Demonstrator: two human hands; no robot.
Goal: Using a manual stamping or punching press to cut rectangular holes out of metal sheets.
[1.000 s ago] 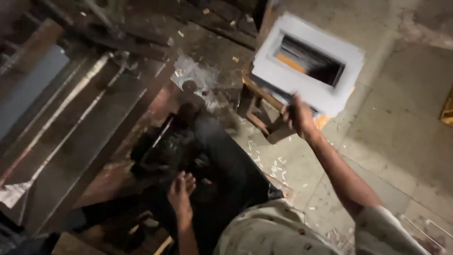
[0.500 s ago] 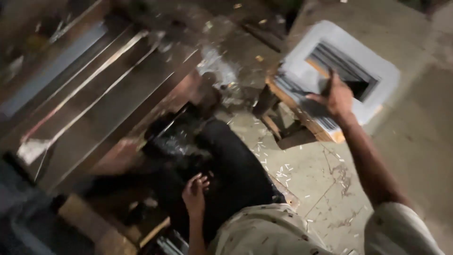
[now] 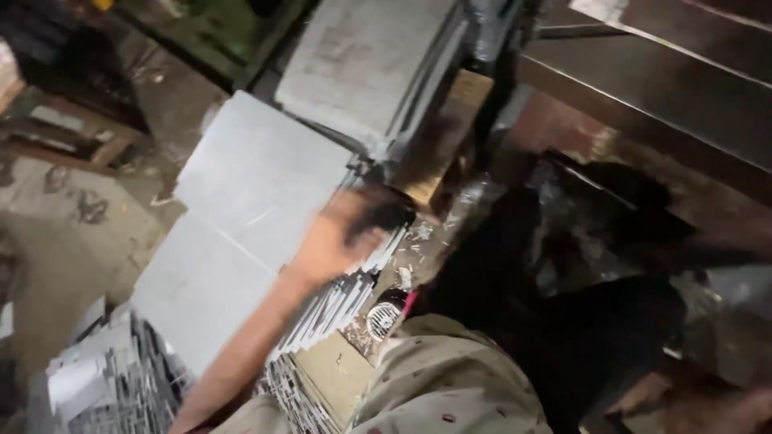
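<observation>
**Grey metal sheets under a blurred hand**

Grey sheet metal fills the left half of the view. One stack of flat sheets (image 3: 241, 233) lies in the middle left, its big top face is plain and smooth, and the thin edges of the many sheets show along its right side like pages. A second stack (image 3: 362, 64) lies farther away, at the top centre, and it leans against a piece of wood (image 3: 442, 137) on its right.

The left hand (image 3: 346, 237) is stretched out over the right edge of the nearer stack. It is strongly blurred. Something dark (image 3: 386, 213) is at the fingertips, but I cannot tell what it is, and I cannot tell if the fingers are closed on it or only lie on the sheet edges. The forearm runs from the hand down to the lower left.

The right hand is not in the view. Near the bottom centre is the person's beige dotted clothing (image 3: 450, 386), and just left of it a small round metal part with slots (image 3: 383, 319) lies on the floor among metal chips. A pile of smaller bent grey pieces (image 3: 104, 378) is in the near left corner. On the right, dark machine parts (image 3: 611, 265) and a long brown steel beam (image 3: 659, 80) take the far right side.
</observation>
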